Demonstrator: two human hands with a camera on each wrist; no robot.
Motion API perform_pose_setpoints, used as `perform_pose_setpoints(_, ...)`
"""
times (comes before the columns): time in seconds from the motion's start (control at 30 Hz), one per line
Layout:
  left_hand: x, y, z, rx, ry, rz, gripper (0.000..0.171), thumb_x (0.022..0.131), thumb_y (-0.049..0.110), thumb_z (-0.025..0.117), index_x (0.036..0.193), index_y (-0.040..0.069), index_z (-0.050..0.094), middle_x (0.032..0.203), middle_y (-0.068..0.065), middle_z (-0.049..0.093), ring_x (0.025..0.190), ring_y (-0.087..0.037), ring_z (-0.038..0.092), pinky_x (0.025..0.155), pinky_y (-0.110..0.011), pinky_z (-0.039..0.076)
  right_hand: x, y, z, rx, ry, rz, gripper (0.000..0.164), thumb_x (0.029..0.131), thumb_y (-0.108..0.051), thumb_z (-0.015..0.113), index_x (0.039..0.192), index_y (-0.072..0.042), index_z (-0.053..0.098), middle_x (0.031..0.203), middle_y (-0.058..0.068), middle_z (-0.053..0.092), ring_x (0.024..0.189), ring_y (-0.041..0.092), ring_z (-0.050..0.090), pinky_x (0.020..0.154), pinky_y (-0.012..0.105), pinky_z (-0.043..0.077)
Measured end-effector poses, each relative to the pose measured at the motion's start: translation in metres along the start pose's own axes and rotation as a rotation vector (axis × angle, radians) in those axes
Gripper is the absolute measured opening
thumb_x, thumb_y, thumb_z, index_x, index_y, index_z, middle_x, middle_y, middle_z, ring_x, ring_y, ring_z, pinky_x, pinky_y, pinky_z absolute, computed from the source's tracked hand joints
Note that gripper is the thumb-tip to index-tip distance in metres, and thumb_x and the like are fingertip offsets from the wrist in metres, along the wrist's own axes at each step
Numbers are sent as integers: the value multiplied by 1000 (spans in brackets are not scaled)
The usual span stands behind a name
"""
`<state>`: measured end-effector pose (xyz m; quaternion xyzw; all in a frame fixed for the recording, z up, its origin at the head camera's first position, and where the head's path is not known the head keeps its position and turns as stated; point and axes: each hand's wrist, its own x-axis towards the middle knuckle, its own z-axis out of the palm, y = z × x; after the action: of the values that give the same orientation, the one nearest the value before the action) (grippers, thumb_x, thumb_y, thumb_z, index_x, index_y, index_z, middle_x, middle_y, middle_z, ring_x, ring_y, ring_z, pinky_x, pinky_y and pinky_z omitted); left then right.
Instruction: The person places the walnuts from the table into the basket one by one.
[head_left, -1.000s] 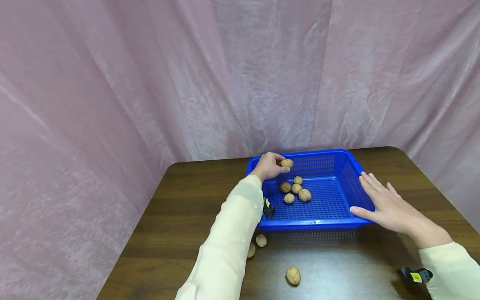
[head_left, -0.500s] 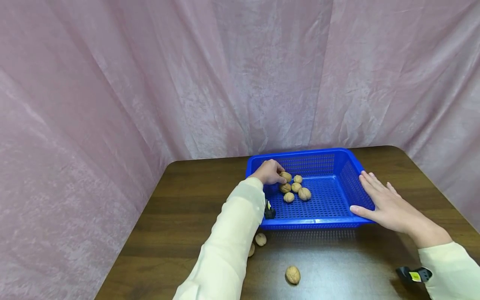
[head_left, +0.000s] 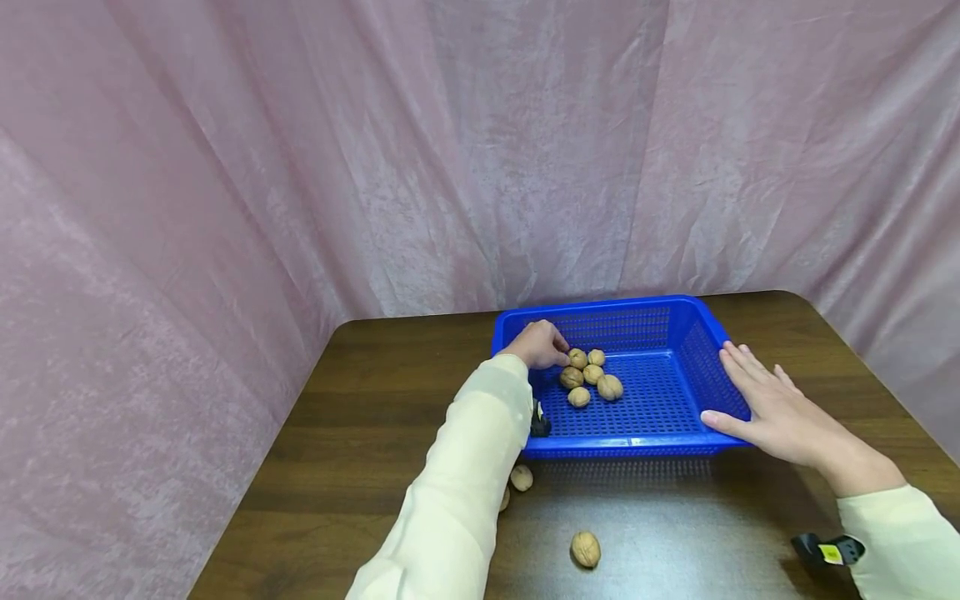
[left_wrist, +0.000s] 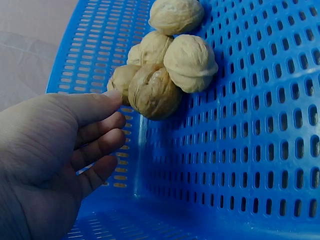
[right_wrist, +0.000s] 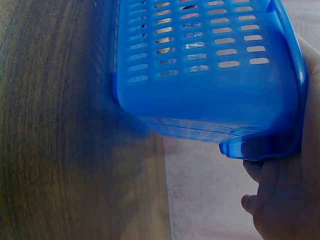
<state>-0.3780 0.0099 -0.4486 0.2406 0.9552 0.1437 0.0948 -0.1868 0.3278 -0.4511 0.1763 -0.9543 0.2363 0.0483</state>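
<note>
My left hand [head_left: 542,344] is inside the blue plastic basket [head_left: 630,443], at its left side. Its thumb tip lies against or just in front of a walnut [left_wrist: 122,82] at the cluster's edge; the other fingers are loosely bent with nothing in them, and the index finger is mostly hidden. Several walnuts sit together on the basket floor, among them a darker brown walnut [left_wrist: 155,92] and a pale walnut [head_left: 610,387]. My right hand [head_left: 780,412] rests on the basket's right rim, fingers straight and spread. In the right wrist view the hand [right_wrist: 285,200] is beside the rim.
On the brown wooden table [head_left: 360,433] in front of the basket lie a walnut [head_left: 586,550], a second walnut [head_left: 521,477] and a third walnut [head_left: 505,500] partly behind the left sleeve. A pink curtain [head_left: 465,167] hangs behind the table.
My left hand lowered a walnut from above the basket's left back into the cluster on its floor, and its fingers have come off it to the left. The right hand stayed put.
</note>
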Motion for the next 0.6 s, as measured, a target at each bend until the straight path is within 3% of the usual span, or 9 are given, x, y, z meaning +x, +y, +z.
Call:
perform_pose_setpoints(0.37,-4,7,-14,-117,31,54,33,86,31,73,113,11,73,108,3,71,108,-14,61,89,-26,48,0,-1,0,0,17,-18,93,92,-48,60,152,3,10,159,21,5,146,28,-8,111,56,-12)
perform_pose_setpoints(0.6,-15,18,-42,-179,31,85,34,88,30,71,116,11,71,106,3,71,97,-10,64,82,-24,50,-1,-2,-2,6,4,-5,94,92,-48,59,152,3,9,159,21,3,146,29,-8,110,56,-13)
